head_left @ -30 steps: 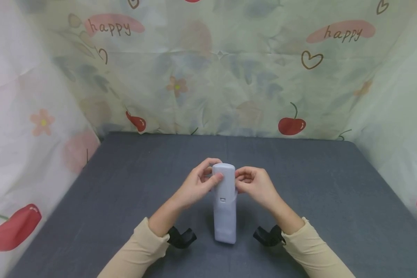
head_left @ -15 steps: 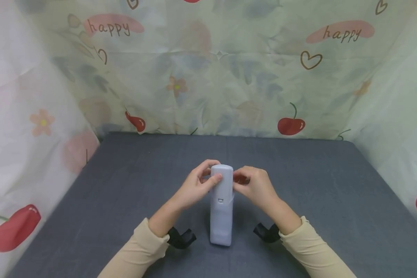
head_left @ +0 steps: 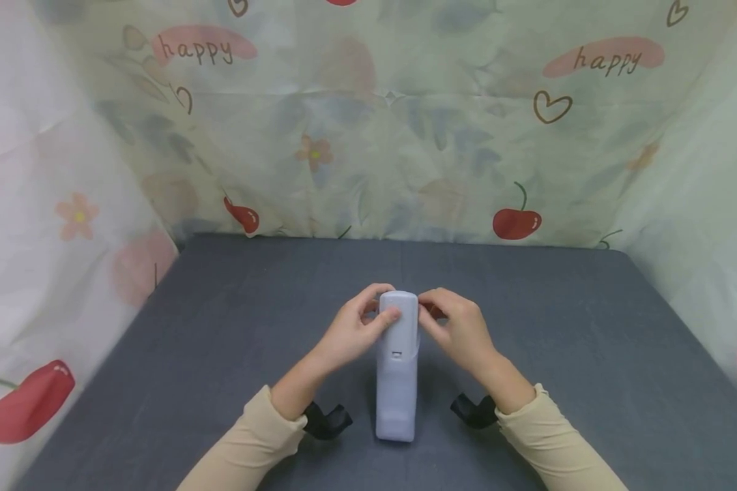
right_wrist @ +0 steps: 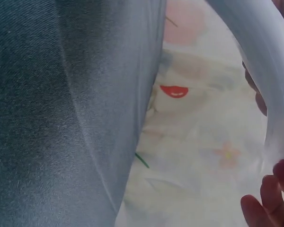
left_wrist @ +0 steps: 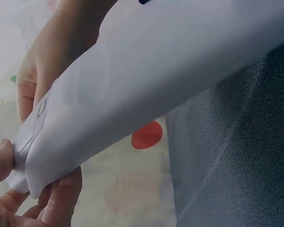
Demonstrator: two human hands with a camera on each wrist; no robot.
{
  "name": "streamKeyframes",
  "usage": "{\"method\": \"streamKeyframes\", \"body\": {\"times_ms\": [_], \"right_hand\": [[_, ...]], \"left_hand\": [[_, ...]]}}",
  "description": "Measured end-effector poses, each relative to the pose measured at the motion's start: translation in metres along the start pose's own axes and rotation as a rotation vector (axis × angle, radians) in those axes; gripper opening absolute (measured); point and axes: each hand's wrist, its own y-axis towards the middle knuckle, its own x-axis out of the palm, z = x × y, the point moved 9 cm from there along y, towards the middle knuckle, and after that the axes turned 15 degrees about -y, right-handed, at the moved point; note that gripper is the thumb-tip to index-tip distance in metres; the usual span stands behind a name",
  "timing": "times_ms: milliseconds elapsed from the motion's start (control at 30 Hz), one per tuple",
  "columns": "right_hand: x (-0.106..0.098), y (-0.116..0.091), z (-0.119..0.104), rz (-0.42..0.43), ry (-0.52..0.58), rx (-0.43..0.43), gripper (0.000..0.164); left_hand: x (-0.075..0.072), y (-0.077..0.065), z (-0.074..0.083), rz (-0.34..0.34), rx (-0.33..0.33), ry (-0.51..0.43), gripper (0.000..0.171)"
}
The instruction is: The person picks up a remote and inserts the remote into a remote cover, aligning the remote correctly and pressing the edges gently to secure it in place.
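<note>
A long, pale grey plastic device with rounded ends and a small latch stands in the middle of the head view, its upper end between both hands. My left hand grips that end, thumb on the near face and fingers behind. In the left wrist view, its thumb lies beside a seam in the casing. My right hand has bent fingers, with thumb and index fingertips at the device's right edge. Several of its fingertips show beside the curved casing in the right wrist view. The far face is hidden.
The device is over a dark grey cloth-covered table. A printed fabric curtain with cherries and lettering rises behind it and on both sides. Black wrist mounts jut inward below the hands.
The device shifts slightly left, then back right, its lower end coming a little nearer. My right hand's fingers shift up along its edge. The left hand keeps its grip.
</note>
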Motion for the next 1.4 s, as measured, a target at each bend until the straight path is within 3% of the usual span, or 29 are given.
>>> {"method": "streamKeyframes", "body": {"times_ms": [200,667,1100,1400], "right_hand": [[-0.007,0.002,0.003,0.079,0.064,0.016,0.007],[-0.022,0.010,-0.002,0.192,0.052,-0.026,0.007],[-0.031,0.013,-0.019,0.199,-0.039,-0.084,0.009],[-0.038,0.013,-0.023,0.158,-0.051,-0.001,0.009]], "left_hand": [[0.004,0.000,0.000,0.015,0.015,0.017,0.034],[0.009,-0.006,0.006,0.032,0.033,0.074,0.034],[0.013,-0.004,0.012,0.057,0.022,0.154,0.038],[0.015,0.000,0.016,0.083,0.093,0.234,0.038]]}}
